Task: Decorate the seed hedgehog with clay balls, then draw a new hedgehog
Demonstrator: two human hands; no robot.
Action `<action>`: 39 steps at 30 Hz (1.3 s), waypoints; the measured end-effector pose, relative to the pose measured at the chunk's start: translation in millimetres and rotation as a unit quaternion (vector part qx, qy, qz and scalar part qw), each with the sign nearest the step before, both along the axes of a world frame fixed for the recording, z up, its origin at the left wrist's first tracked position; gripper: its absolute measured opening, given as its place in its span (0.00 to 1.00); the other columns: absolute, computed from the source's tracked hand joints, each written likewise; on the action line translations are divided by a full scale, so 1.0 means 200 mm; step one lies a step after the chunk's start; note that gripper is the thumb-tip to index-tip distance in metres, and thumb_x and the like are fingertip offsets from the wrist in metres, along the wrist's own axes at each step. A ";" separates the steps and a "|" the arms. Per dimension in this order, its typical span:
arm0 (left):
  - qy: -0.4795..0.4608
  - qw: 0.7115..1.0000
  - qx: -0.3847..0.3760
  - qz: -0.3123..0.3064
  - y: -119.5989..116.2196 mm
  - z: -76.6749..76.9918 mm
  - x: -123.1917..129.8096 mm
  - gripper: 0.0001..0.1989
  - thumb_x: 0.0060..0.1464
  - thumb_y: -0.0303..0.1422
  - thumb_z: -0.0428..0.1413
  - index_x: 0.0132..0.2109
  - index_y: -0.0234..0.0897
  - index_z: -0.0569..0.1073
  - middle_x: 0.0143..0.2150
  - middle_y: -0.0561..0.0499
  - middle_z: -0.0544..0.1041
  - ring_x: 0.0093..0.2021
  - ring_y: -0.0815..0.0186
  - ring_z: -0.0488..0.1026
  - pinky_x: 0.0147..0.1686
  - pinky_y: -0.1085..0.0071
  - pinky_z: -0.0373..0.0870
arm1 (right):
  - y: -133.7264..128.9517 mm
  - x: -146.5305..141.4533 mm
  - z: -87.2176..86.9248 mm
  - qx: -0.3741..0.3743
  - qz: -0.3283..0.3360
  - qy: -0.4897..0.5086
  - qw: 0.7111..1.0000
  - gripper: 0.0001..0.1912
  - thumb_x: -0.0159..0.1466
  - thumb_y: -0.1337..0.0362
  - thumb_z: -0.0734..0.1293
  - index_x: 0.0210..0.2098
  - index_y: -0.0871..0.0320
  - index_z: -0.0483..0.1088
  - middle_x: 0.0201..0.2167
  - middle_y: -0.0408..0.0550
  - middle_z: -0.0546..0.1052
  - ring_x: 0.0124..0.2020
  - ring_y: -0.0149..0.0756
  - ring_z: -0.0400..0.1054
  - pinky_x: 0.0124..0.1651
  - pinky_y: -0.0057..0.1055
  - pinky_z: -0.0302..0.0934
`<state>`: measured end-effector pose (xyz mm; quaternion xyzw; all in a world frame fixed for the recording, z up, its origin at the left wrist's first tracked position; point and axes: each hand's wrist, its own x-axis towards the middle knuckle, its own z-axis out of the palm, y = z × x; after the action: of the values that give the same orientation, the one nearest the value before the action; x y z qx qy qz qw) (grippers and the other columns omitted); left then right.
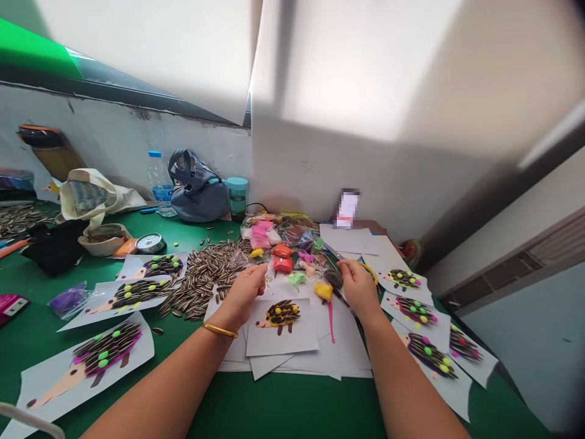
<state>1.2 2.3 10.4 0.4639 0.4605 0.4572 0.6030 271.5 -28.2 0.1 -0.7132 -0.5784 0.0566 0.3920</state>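
Observation:
My left hand (249, 289) hovers above the left edge of the white papers, fingers curled together with the fingertips hidden. Near the scissors with yellow handles (368, 268) is my right hand (359, 285), its fingers closed; what it grips is too small to make out. Between and below the hands lies a white card (281, 343) bearing a hedgehog (282, 314) of yellow clay, dark seeds and yellow dots. Red clay packs (282, 259), a yellow pack (323, 290) and green clay (297, 278) sit beyond it. A pink tool (331, 323) rests on the papers.
Sunflower seeds (196, 280) are heaped left of the papers. Finished hedgehog cards lie at the left (59, 372) and right (457, 387). A bottle (159, 186), a blue bag (198, 195), a cup (237, 198) and a phone (348, 208) stand along the wall.

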 end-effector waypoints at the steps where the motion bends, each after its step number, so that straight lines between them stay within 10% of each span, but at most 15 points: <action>1: -0.001 1.000 0.000 0.000 0.00 0.00 0.00 0.19 0.49 0.46 0.56 0.22 0.39 0.60 0.19 0.58 0.60 0.21 0.72 0.56 0.23 0.73 0.53 | 0.00 -0.01 0.00 -0.001 0.003 0.001 1.000 0.18 0.66 0.57 0.54 0.41 0.56 0.73 0.36 0.50 0.77 0.38 0.42 0.68 0.39 0.35 0.59; 15: -0.006 1.000 0.008 -0.024 0.00 -0.06 0.01 0.20 0.49 0.47 0.56 0.23 0.39 0.61 0.18 0.59 0.61 0.20 0.72 0.56 0.23 0.73 0.50 | 0.16 -0.31 0.07 -0.049 0.187 -0.151 0.969 0.14 0.65 0.65 0.59 0.43 0.54 0.76 0.44 0.49 0.77 0.48 0.40 0.67 0.51 0.34 0.58; 30: -0.013 1.000 0.018 -0.007 0.02 -0.08 0.01 0.20 0.48 0.48 0.56 0.23 0.39 0.62 0.18 0.59 0.61 0.19 0.72 0.56 0.22 0.73 0.51 | 0.42 -0.50 0.02 -0.150 0.196 -0.276 0.929 0.14 0.61 0.53 0.67 0.42 0.52 0.75 0.42 0.53 0.74 0.48 0.45 0.64 0.49 0.38 0.57; 39: -0.036 0.998 -0.010 0.060 0.03 -0.09 0.01 0.20 0.45 0.49 0.60 0.34 0.37 0.69 0.29 0.54 0.71 0.28 0.70 0.69 0.30 0.73 0.63 | 0.30 -0.44 0.06 -0.005 0.260 -0.142 0.955 0.12 0.61 0.61 0.67 0.44 0.55 0.72 0.49 0.50 0.74 0.53 0.40 0.64 0.56 0.37 0.56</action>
<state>2.5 8.8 -6.6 0.4129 0.4699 0.5045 0.5951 182.6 32.0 11.6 -0.5406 -0.7933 0.0581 0.2741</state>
